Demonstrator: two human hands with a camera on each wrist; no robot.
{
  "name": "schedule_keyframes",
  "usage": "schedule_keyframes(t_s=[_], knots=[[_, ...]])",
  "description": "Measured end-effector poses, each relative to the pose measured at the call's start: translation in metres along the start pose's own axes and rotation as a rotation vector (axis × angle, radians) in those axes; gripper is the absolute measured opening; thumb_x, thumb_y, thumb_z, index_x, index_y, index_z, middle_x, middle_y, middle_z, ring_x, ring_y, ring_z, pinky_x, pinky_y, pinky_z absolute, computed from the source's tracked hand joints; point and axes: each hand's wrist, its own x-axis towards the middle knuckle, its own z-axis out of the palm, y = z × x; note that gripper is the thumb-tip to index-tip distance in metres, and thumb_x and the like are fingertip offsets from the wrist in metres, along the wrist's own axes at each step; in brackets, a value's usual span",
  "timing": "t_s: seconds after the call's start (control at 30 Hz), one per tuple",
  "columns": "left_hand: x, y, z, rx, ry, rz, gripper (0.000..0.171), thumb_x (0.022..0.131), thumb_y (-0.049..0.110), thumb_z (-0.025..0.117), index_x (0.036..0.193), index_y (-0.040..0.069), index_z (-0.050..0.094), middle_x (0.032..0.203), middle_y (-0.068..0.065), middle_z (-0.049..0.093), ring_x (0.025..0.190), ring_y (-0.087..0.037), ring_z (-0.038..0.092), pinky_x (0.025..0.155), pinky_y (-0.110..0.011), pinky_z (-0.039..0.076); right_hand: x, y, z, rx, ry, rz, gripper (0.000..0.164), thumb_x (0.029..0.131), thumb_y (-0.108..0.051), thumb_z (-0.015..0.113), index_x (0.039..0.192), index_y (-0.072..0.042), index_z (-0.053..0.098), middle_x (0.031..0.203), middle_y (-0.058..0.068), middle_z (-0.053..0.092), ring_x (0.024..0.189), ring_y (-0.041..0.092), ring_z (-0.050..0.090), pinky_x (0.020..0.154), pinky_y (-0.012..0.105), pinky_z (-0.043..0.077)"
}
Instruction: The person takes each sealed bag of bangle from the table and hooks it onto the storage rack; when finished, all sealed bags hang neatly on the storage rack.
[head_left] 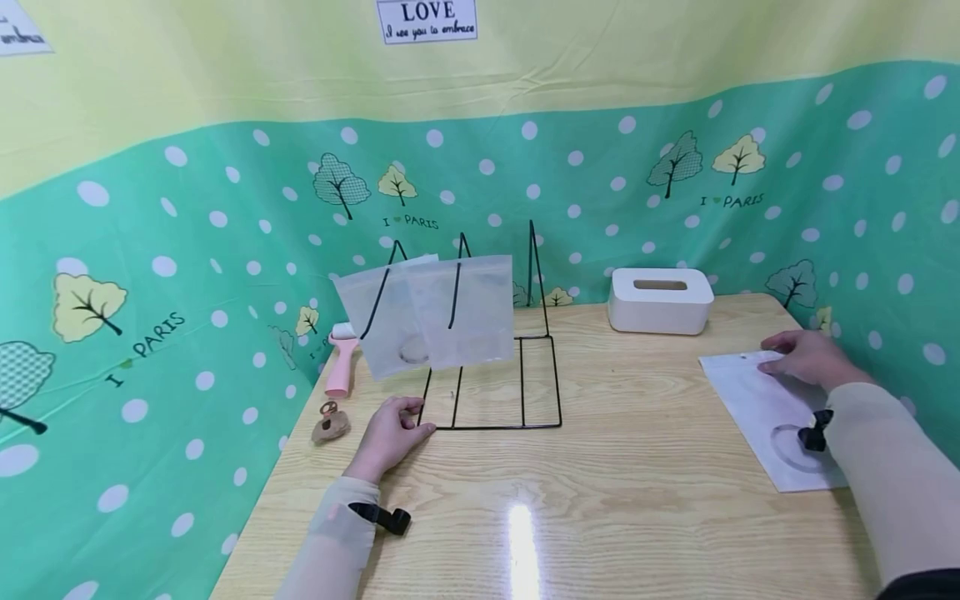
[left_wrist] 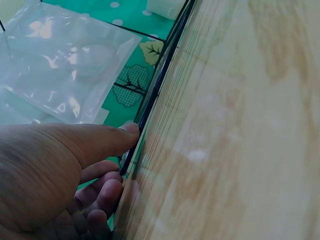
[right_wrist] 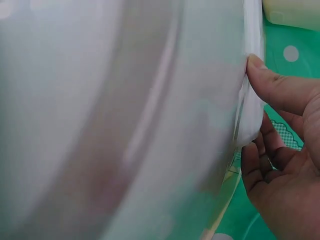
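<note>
A black wire rack (head_left: 495,428) with several pointed uprights stands on the table's left half. My left hand (head_left: 388,437) holds its front left corner; in the left wrist view the thumb (left_wrist: 131,129) presses the wire and the other fingers curl below. Two frosted zip bags lean in the uprights, a front one (head_left: 480,312) overlapping a tilted one (head_left: 378,312) with a faint round shape low down. At far right my right hand (head_left: 808,360) pinches the top edge of another frosted bag (head_left: 750,408), thumb on one side and fingers behind. A ring-shaped outline shows through it.
A white tissue box (head_left: 660,315) stands at the back right. Left of the rack lie a pink-handled roller (head_left: 341,367) and a small brown item with a ring (head_left: 331,426). Patterned green and yellow cloth (head_left: 187,250) surrounds the wooden table (head_left: 630,500).
</note>
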Motion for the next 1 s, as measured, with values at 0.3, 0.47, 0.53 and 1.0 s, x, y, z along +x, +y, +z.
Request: schedule_keyframes(t_s=[0.3, 0.47, 0.53, 1.0], knots=[[-0.001, -0.001, 0.001, 0.005, 0.009, -0.004, 0.054, 0.087, 0.024, 0.089, 0.135, 0.008, 0.069, 0.11, -0.003, 0.064, 0.083, -0.015, 0.057, 0.076, -0.036, 0.048, -0.003, -0.002, -0.001, 0.023, -0.033, 0.018, 0.054, 0.088, -0.028, 0.085, 0.124, 0.006, 0.063, 0.119, 0.028, 0.061, 0.103, 0.044, 0.056, 0.079, 0.052, 0.049], [-0.001, 0.0, 0.0, 0.005, 0.006, 0.002, 0.053, 0.087, 0.024, 0.089, 0.134, 0.007, 0.069, 0.109, -0.004, 0.063, 0.082, -0.015, 0.056, 0.076, -0.036, 0.048, -0.005, -0.001, -0.005, 0.03, -0.052, 0.022, 0.051, 0.09, -0.036, 0.083, 0.118, 0.003, 0.065, 0.113, 0.022, 0.063, 0.1, 0.041, 0.054, 0.076, 0.046, 0.047], [-0.001, 0.0, 0.0, 0.006, 0.003, 0.002, 0.053, 0.088, 0.023, 0.089, 0.134, 0.007, 0.069, 0.11, -0.004, 0.063, 0.082, -0.015, 0.057, 0.076, -0.036, 0.048, -0.005, -0.001, -0.005, 0.031, -0.048, 0.012, 0.052, 0.09, -0.038, 0.082, 0.118, 0.002, 0.065, 0.112, 0.021, 0.064, 0.101, 0.04, 0.054, 0.076, 0.046, 0.047], [0.0, -0.001, 0.001, 0.009, 0.006, -0.009, 0.054, 0.088, 0.023, 0.089, 0.135, 0.008, 0.069, 0.112, -0.004, 0.064, 0.084, -0.016, 0.058, 0.077, -0.036, 0.049, -0.024, -0.01, -0.005, 0.138, 0.107, -0.094, 0.053, 0.101, -0.042, 0.071, 0.127, 0.003, 0.062, 0.121, 0.025, 0.06, 0.1, 0.038, 0.054, 0.067, 0.036, 0.052]])
